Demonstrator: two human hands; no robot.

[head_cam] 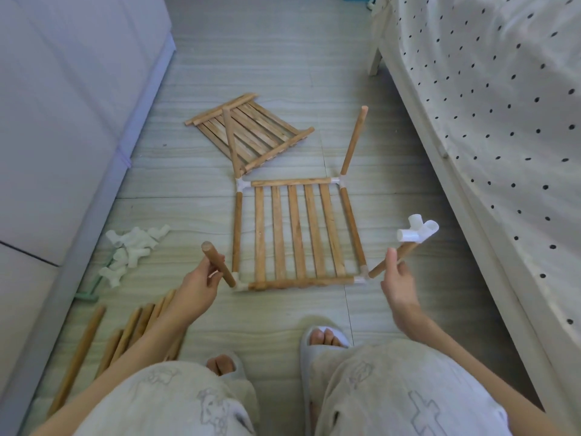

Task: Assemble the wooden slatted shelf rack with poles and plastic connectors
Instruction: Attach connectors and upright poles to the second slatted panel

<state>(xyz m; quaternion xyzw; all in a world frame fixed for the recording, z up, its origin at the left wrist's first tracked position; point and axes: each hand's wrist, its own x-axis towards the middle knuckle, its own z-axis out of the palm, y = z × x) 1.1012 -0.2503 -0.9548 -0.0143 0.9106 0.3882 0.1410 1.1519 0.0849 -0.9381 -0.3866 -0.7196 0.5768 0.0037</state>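
Shelf panel: the slatted shelf [297, 232] lay flat on the floor [283, 58] at the centre of the frame, a white corner connector [243, 185] at each of its four corners.
Uprights: four poles stood in those corners — the two far ones rose toward the upper middle of the frame, the two near ones leaned out toward the hands.
Left hand: the left hand [201, 286], lower left of centre, had its fingers curled round the near-left pole [218, 264]; the pole's top end was bare.
Right hand: the right hand [397, 283], lower right of centre, pinched the near-right pole [393, 259] between thumb and fingers, partway up its length.
Fitted connector: a white multi-way connector [418, 232] sat on that pole's top end, just above and right of the right hand.
Key relation: each near pole's long axis ran from its shelf corner up and outward through the gripping hand — the left pole's bare end probably called for the next connector.
Spare connectors: a heap of connectors [133, 250] lay at middle left, nearer the left hand.
Spare parts: a second slatted panel [251, 130] lay at upper centre; loose poles [132, 335] lay at lower left.
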